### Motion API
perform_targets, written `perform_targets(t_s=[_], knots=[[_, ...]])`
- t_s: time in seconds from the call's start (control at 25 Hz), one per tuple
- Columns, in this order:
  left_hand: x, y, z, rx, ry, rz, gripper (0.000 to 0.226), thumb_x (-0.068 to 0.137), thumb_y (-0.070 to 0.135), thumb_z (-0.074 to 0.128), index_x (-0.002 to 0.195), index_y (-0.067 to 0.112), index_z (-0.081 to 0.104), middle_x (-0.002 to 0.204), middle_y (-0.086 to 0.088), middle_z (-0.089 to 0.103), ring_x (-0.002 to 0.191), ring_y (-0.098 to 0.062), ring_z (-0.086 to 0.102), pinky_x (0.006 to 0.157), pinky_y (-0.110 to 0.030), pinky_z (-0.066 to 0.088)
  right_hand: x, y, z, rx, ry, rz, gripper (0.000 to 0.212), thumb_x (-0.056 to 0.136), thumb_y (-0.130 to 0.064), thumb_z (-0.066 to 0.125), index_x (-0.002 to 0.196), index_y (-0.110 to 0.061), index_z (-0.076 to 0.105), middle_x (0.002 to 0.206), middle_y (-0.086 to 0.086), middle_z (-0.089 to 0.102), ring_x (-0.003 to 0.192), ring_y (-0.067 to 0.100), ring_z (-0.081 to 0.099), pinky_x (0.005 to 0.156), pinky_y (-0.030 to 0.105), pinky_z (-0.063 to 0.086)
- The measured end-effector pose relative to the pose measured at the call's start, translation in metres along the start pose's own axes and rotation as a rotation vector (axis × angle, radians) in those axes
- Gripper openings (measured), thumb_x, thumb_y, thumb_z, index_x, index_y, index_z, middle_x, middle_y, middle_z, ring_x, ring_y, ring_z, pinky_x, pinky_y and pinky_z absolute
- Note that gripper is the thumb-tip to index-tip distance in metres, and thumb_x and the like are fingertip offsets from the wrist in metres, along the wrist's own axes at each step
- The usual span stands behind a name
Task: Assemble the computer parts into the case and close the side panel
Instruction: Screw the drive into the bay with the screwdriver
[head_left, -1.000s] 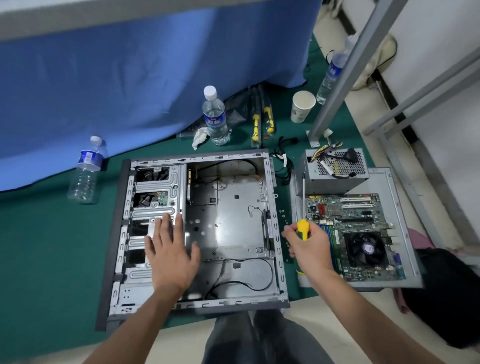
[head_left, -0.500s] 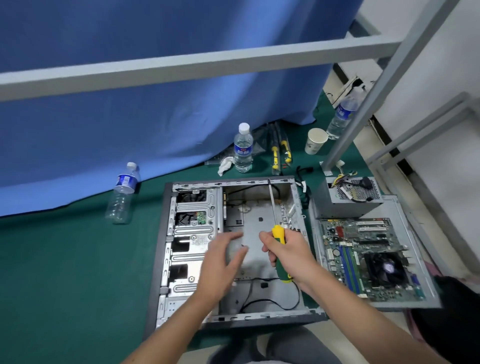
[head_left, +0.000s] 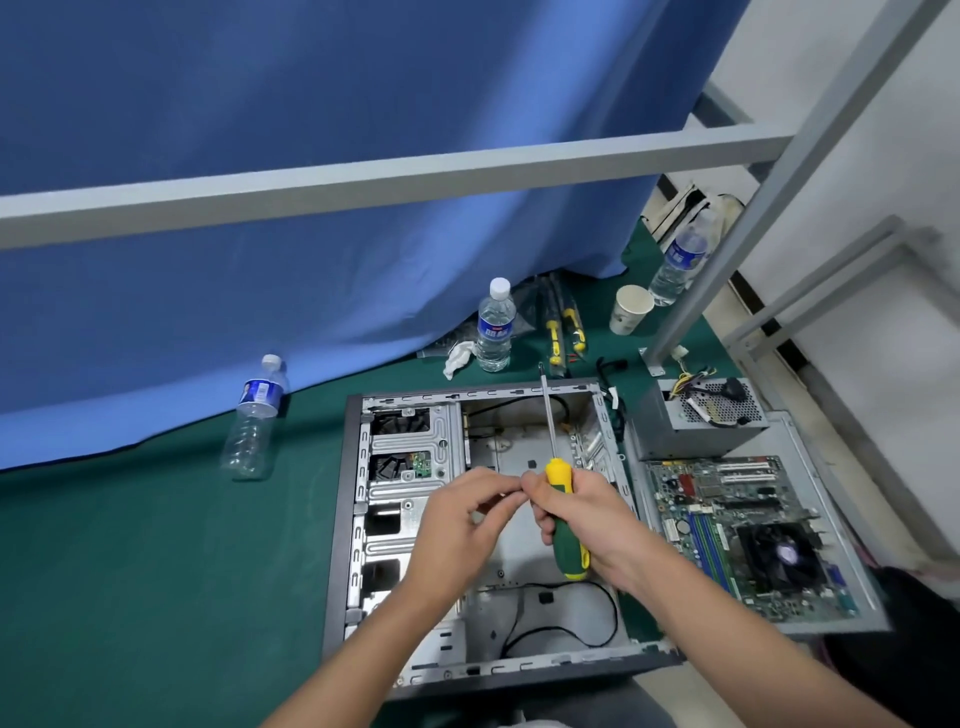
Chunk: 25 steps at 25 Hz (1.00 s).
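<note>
A blue cloth backdrop (head_left: 260, 156) fills the view well beyond the fingers, with a grey metal frame bar (head_left: 363, 182) crossing in front of it. A green mat (head_left: 130, 571) covers the floor under everything.

The open computer case (head_left: 483, 670) lies flat on the mat, directly beneath both hands; its drive cage sits to the left of the fingers and a black cable loops in the bay nearer the person. The side panel (head_left: 857, 597) lies flat to the right of the fingers, just beside the case, and bears the motherboard (head_left: 727, 519) with its black fan. The power supply (head_left: 696, 431) stands on the far end of that panel, right of and beyond the fingers.

The right hand (head_left: 592, 525) has its fingers curled round the green and yellow screwdriver (head_left: 563, 519), shaft pointing away over the case. The left hand (head_left: 457, 525) has its fingers bent, the tips meeting those of the right hand at the yellow collar; whether they pinch anything cannot be told.

Beyond the fingers stand a water bottle (head_left: 496, 327), a paper cup (head_left: 628, 309) and a second bottle (head_left: 680, 265); two packaged screwdrivers (head_left: 563, 332) lie between. A third bottle (head_left: 254, 421) stands far left.
</note>
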<state>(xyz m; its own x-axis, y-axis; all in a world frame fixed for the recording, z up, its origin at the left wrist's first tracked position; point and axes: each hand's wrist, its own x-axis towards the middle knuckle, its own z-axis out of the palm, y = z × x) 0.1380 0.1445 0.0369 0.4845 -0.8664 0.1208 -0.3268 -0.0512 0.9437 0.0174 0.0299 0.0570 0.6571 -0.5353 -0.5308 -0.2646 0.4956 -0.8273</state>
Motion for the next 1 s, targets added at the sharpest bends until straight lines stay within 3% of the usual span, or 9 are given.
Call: perform_targets(t_s=[0.2,0.4,0.48,0.6,0.68,0.84,1.0], knots=[[0.009,0.000,-0.006,-0.023,-0.031,-0.015,0.017,0.091,0.013,0.068,0.102,0.023,0.077,0.086,0.013,0.069,0.081,-0.014,0.064,0.072,-0.027,0.051,0.000,-0.011,-0.004,-0.013,-0.054,0.008,0.013,0.088,-0.013,0.070,0.092,-0.001,0.067,0.073,0.009,0.063,0.054,0.015,0.048,0.052,0.027,0.045],[0.016,-0.006,-0.013,-0.034,-0.077,-0.007,0.012,0.090,0.017,0.070,0.098,0.023,0.076,0.086,0.011,0.069,0.077,-0.013,0.065,0.068,-0.023,0.051,0.004,-0.012,-0.004,-0.163,-0.068,-0.018,0.027,0.088,-0.029,0.069,0.084,-0.003,0.064,0.068,0.009,0.062,0.056,0.018,0.050,0.056,0.030,0.046],[0.017,-0.009,-0.017,-0.160,-0.043,-0.107,0.013,0.090,0.017,0.070,0.095,0.026,0.076,0.087,0.005,0.072,0.078,-0.013,0.067,0.070,-0.023,0.052,0.006,-0.014,-0.008,-0.383,-0.006,-0.099,0.037,0.086,-0.042,0.069,0.075,-0.009,0.058,0.059,0.003,0.055,0.053,0.016,0.048,0.054,0.029,0.044],[0.019,-0.017,-0.028,-0.294,0.063,-0.225,0.013,0.084,0.019,0.076,0.092,0.029,0.076,0.087,0.000,0.074,0.080,-0.013,0.069,0.075,-0.023,0.053,0.009,-0.013,-0.027,-1.178,0.189,-0.332,0.048,0.088,-0.060,0.058,0.066,-0.019,0.046,0.053,-0.006,0.046,0.052,0.014,0.047,0.054,0.030,0.041],[0.018,-0.021,-0.036,-0.352,0.117,-0.264,0.014,0.077,0.026,0.078,0.091,0.029,0.077,0.087,-0.002,0.075,0.079,-0.013,0.069,0.075,-0.025,0.054,0.008,-0.013,-0.037,-1.478,0.195,-0.379,0.046,0.092,-0.064,0.047,0.068,-0.025,0.047,0.057,-0.007,0.053,0.056,0.014,0.055,0.058,0.031,0.049],[0.017,-0.022,-0.048,-0.377,0.145,-0.271,0.016,0.074,0.025,0.078,0.090,0.026,0.078,0.086,-0.003,0.075,0.079,-0.012,0.068,0.074,-0.023,0.055,0.014,-0.014,-0.041,-1.640,0.170,-0.404,0.038,0.094,-0.061,0.043,0.075,-0.028,0.048,0.062,-0.006,0.057,0.060,0.016,0.057,0.054,0.030,0.044],[0.016,-0.018,-0.053,-0.378,0.166,-0.269,0.016,0.079,0.006,0.077,0.085,0.021,0.078,0.083,-0.004,0.075,0.076,-0.013,0.069,0.069,-0.018,0.053,0.017,-0.016,-0.038,-1.679,0.165,-0.426,0.038,0.094,-0.059,0.043,0.075,-0.027,0.050,0.058,-0.008,0.050,0.057,0.016,0.054,0.050,0.028,0.037]])
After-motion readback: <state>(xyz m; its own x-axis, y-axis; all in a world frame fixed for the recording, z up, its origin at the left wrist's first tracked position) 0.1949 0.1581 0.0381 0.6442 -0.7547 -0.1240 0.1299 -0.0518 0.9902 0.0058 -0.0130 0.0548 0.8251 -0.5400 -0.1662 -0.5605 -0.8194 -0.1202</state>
